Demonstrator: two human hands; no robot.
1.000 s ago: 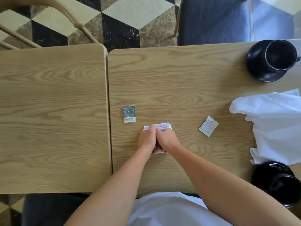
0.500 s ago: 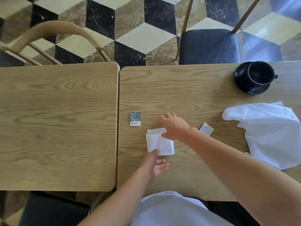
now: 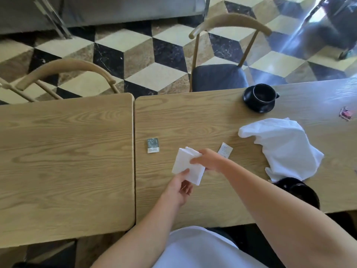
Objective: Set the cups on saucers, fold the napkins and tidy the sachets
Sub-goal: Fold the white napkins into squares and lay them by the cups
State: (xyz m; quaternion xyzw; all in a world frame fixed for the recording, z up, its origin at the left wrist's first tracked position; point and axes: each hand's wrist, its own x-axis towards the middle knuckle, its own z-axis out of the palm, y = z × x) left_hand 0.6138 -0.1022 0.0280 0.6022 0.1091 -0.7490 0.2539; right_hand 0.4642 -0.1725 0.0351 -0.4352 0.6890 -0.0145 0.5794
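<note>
A folded white napkin (image 3: 185,167) is held between both hands over the right table. My left hand (image 3: 178,187) pinches its near edge from below, and my right hand (image 3: 209,159) grips its right side. A grey-green sachet (image 3: 152,145) lies to the left of the napkin, and a white sachet (image 3: 225,149) lies just beyond my right hand. An unfolded white napkin (image 3: 286,146) lies crumpled at the right. A black cup (image 3: 263,93) stands on a black saucer (image 3: 258,107) at the far side. Another black cup (image 3: 301,190) is partly hidden behind my right arm.
Two wooden tables (image 3: 63,161) stand side by side with a narrow gap between them. A pink sachet (image 3: 345,113) lies at the far right. Two chairs (image 3: 218,74) stand on the far side, over a checkered floor.
The napkin lay flat on the table with my right hand on it; now both hands hold it lifted. The view has tilted up, showing more floor and chairs.
</note>
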